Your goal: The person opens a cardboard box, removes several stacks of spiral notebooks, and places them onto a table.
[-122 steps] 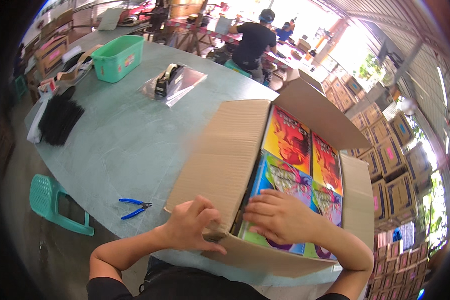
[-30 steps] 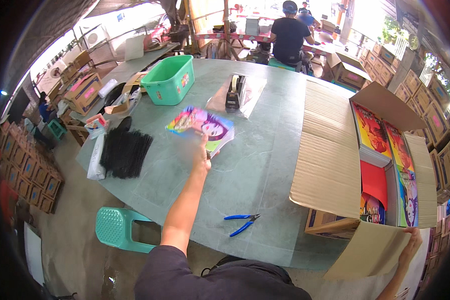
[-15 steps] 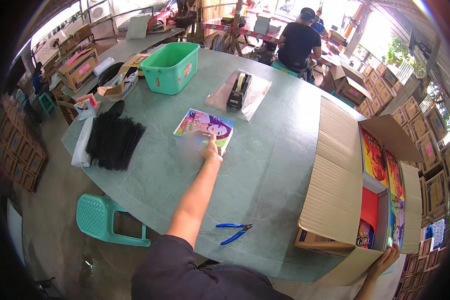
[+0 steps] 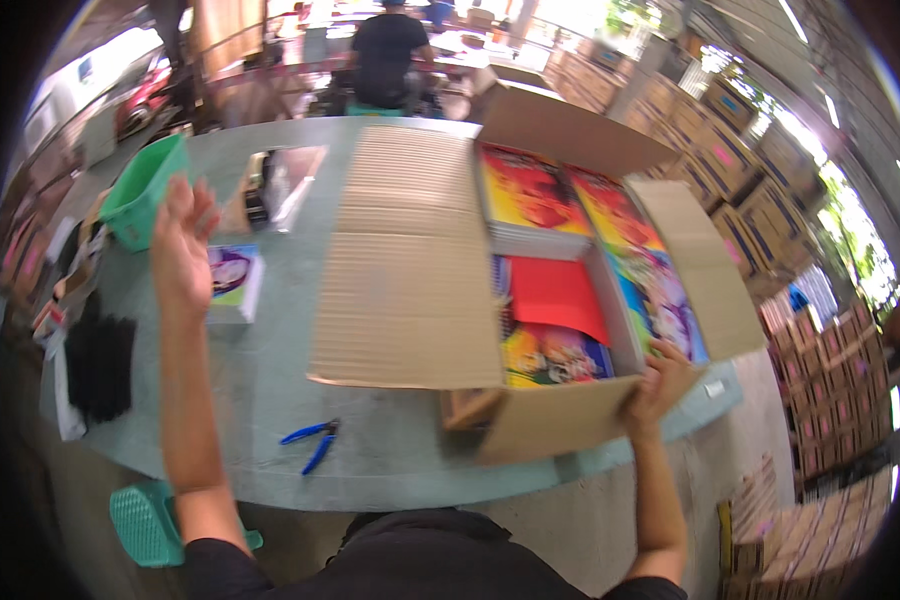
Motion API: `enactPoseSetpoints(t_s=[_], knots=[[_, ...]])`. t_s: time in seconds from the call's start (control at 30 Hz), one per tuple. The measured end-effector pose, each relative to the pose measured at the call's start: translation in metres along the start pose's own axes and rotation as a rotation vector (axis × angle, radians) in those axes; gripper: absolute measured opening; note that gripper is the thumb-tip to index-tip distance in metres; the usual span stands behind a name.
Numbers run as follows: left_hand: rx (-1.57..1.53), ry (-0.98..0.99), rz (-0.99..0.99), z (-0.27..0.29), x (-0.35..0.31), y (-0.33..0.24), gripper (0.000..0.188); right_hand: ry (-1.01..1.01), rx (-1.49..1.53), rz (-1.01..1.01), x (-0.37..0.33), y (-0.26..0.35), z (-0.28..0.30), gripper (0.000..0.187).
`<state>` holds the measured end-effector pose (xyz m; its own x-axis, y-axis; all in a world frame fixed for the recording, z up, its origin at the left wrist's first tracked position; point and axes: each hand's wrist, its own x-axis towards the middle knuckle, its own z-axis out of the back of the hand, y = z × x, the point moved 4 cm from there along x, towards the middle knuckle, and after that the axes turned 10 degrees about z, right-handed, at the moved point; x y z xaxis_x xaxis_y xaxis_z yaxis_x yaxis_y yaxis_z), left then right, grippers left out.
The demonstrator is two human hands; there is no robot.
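Observation:
My left hand [image 4: 182,250] is raised over the table with its fingers stretched, slightly blurred, and nothing in it. Just right of it lies a colourful printed pack [image 4: 232,283] with white sides and a drawn face on top, partly hidden behind the hand. My right hand [image 4: 658,385] grips the near right edge of an open cardboard box [image 4: 415,270]. Inside the box are several bright packs in red, yellow and blue, one of them a far-left pack [image 4: 532,190]. A red sheet [image 4: 560,300] lies in the lower front section.
Blue-handled cutting pliers [image 4: 315,440] lie near the table's front edge. A tape dispenser [image 4: 259,190] sits on clear plastic, left of which is a green bin [image 4: 145,195]. Black bristly strips [image 4: 100,368] lie far left. A green stool [image 4: 145,525] stands below; a person [image 4: 390,60] sits beyond.
My left hand has let go of the printed pack and lifted off it. The view has swung right toward the box. My right hand still holds the box edge.

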<state>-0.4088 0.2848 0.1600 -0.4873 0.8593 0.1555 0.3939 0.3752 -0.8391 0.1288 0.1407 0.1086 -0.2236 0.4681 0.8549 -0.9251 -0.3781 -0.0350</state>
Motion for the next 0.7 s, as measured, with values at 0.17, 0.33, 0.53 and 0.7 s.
enactPoseSetpoints(t_s=[0.17, 0.33, 0.53, 0.7], knots=[[0.273, 1.172, 0.505, -0.259, -0.156, 0.051, 0.043, -0.041, 0.017, 0.023, -0.007, -0.011, 0.016, 0.022], [0.696, 0.886, 1.019, -0.326, -0.229, 0.173, 0.045, -0.282, 0.233, -0.053, -0.025, -0.014, 0.015, 0.028], [0.801, 0.814, 1.083, -0.373, -0.271, 0.206, 0.042, -0.333, 0.34, -0.031, -0.032, -0.021, 0.015, 0.022], [0.815, 0.693, 1.152, -0.381, -0.266, 0.205, 0.037, -0.036, 0.284, -0.099, -0.007, -0.022, 0.038, 0.022]])
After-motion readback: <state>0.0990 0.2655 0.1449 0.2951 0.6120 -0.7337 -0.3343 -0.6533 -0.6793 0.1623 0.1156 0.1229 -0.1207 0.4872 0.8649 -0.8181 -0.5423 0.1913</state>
